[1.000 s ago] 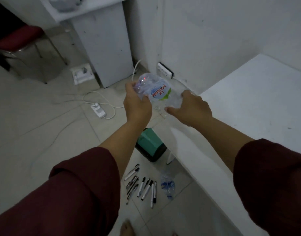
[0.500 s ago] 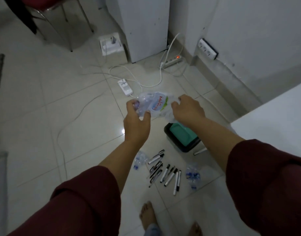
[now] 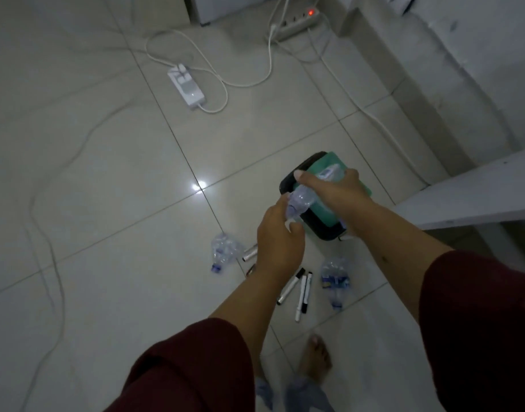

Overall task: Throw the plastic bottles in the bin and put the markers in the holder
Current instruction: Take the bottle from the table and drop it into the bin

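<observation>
Both hands hold a crumpled clear plastic bottle [image 3: 303,199] right over the black bin with a green lid [image 3: 320,224]. My left hand [image 3: 280,242] grips its neck end, and my right hand [image 3: 334,188] wraps its body. Two more crushed bottles lie on the floor: one to the left [image 3: 224,252] and one to the right [image 3: 334,278] of my left arm. Several black-and-white markers [image 3: 298,288] lie on the tiles between them, partly hidden by my left forearm. No marker holder is in view.
A white power adapter [image 3: 187,86] and looping cables [image 3: 240,81] cross the floor beyond the bin. A power strip with a red light [image 3: 297,23] sits near the wall. A white table edge [image 3: 469,191] juts in from the right. My bare feet [image 3: 314,356] stand below the markers.
The bottle came down from chest height to just over the bin, still in both hands. My view tilted down, so the floor, bin and second crushed bottle show more fully.
</observation>
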